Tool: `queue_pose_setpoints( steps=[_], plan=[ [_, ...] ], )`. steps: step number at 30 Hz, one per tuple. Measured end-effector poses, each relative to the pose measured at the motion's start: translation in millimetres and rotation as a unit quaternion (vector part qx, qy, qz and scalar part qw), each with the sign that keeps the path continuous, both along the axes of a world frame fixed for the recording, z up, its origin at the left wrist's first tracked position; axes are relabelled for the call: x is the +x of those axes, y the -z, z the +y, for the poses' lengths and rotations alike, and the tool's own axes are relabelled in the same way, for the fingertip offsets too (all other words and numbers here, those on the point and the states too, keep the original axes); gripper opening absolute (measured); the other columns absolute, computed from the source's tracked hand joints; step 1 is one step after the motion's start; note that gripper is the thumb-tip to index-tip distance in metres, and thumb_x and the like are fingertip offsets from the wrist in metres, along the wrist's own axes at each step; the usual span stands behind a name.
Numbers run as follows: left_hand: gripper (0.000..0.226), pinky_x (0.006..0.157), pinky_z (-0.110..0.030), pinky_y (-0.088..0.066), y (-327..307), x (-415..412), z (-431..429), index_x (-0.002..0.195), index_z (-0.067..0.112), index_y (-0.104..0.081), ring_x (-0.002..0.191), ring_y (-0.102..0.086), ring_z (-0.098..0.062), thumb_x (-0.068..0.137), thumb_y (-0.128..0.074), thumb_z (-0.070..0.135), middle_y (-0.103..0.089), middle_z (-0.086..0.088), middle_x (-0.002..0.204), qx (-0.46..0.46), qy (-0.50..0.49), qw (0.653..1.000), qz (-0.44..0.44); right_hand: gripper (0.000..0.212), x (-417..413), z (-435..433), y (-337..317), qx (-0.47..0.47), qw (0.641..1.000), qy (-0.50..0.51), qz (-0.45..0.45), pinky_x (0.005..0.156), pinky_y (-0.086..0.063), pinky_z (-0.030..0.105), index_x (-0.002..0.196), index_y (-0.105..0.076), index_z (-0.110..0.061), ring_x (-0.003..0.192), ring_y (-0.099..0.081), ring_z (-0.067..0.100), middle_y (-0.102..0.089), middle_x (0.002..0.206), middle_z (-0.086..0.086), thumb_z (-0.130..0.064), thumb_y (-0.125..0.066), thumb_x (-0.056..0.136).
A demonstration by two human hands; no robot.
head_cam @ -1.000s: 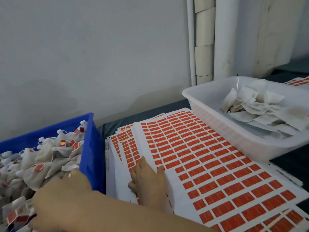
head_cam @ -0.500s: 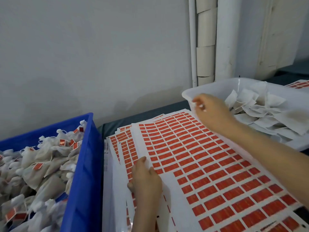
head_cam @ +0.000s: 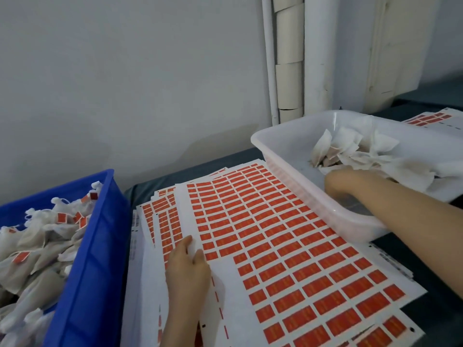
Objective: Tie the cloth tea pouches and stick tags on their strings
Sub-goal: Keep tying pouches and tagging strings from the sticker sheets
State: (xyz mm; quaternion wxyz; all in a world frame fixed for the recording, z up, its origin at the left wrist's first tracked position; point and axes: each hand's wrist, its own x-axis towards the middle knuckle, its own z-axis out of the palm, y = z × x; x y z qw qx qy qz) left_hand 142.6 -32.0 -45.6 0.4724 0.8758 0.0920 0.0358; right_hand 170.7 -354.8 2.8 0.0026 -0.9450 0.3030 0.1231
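Left hand (head_cam: 188, 269) pinched the top tag sheet (head_cam: 288, 246) by its edge. Right hand (head_cam: 348, 182) was in the tray (head_cam: 288, 149), fingers blurred against the pouches (head_cam: 350, 149), so I couldn't tell the grip. Risk: a blind grab could have snagged several at once.

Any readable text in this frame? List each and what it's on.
No text is legible.
Red tags on the top sheet: yellowish print, too blurred.
Margin print on the lower sheets: too small.
Pouch tags in the blue bin: blurred.

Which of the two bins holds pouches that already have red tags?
The blue plastic crate on the left; cloth pouches in the white plastic tub show none.
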Motion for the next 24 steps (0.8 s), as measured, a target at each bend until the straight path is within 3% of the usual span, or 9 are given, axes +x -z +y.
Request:
queue_pose_setpoints(
  steps=[5,9,11,13,16,18,21,24],
  plan=[
    [0.044,0.096,-0.047,-0.046,3,0,-1,0.139,0.024,-0.043,0.122,-0.052,-0.027,0.096,-0.053,0.024,-0.047,0.000,0.142,-0.003,0.004,1.000,-0.004,0.017,1,-2,0,-0.050,0.999,-0.018,-0.012,0.096,-0.039,0.036,0.105,-0.054,-0.013,0.109,-0.051,0.026,-0.054,0.119,0.008,-0.013,-0.045,0.091],
    [0.045,0.099,-0.051,-0.045,3,2,0,0.138,0.025,-0.042,0.123,-0.052,-0.027,0.095,-0.055,0.024,-0.047,0.000,0.143,-0.008,0.000,1.000,0.001,0.032,0,-1,-11,-0.013,0.976,-0.010,-0.215,0.078,-0.044,0.035,0.118,-0.051,0.005,0.102,-0.057,0.034,-0.058,0.113,0.020,0.003,-0.045,0.086],
    [0.052,0.103,-0.054,-0.042,2,3,0,0.138,0.029,-0.040,0.125,-0.049,-0.028,0.091,-0.061,0.029,-0.044,0.000,0.144,0.004,0.008,1.000,0.004,0.033,-2,4,-23,0.034,0.950,-0.002,-0.312,0.081,-0.045,0.036,0.117,-0.055,0.008,0.101,-0.057,0.039,-0.057,0.113,0.025,0.008,-0.046,0.086],
    [0.062,0.107,-0.057,-0.035,1,3,-2,0.139,0.034,-0.036,0.130,-0.043,-0.028,0.085,-0.067,0.036,-0.036,0.002,0.149,0.024,0.011,1.000,0.007,0.029,-9,12,-38,0.068,0.917,-0.007,-0.394,0.081,-0.046,0.034,0.107,-0.066,-0.001,0.094,-0.058,0.034,-0.058,0.114,0.019,0.007,-0.046,0.089],
    [0.066,0.112,-0.055,-0.023,2,4,-6,0.139,0.036,-0.034,0.136,-0.031,-0.027,0.082,-0.069,0.040,-0.026,0.003,0.152,0.081,-0.009,0.997,-0.010,0.022,-24,31,-60,0.123,0.854,-0.059,-0.503,0.065,-0.042,0.023,0.102,-0.066,-0.012,0.074,-0.051,0.015,-0.061,0.103,0.004,-0.002,-0.049,0.092],
    [0.063,0.114,-0.052,-0.019,2,5,-9,0.137,0.036,-0.038,0.137,-0.027,-0.024,0.083,-0.069,0.038,-0.025,0.004,0.152,0.097,-0.017,0.994,-0.040,0.020,-35,47,-73,0.159,0.816,-0.097,-0.548,0.057,-0.042,0.016,0.107,-0.061,-0.021,0.071,-0.047,0.009,-0.056,0.096,-0.006,-0.009,-0.054,0.092],
    [0.054,0.113,-0.049,-0.021,0,3,-12,0.131,0.037,-0.043,0.135,-0.030,-0.020,0.084,-0.068,0.036,-0.031,0.007,0.150,0.065,-0.010,0.995,-0.080,0.025,-48,71,-88,0.187,0.778,-0.148,-0.581,0.061,-0.043,0.011,0.114,-0.056,-0.029,0.071,-0.048,0.003,-0.051,0.097,-0.015,-0.017,-0.056,0.092],
    [0.038,0.104,-0.041,-0.037,-2,-2,-13,0.122,0.044,-0.044,0.125,-0.042,-0.008,0.088,-0.060,0.041,-0.039,0.021,0.136,0.007,0.024,0.993,-0.111,0.026,-59,94,-98,0.232,0.757,-0.188,-0.581,0.067,-0.045,0.013,0.112,-0.055,-0.038,0.080,-0.053,0.001,-0.053,0.098,-0.019,-0.022,-0.057,0.092]
  ],
)
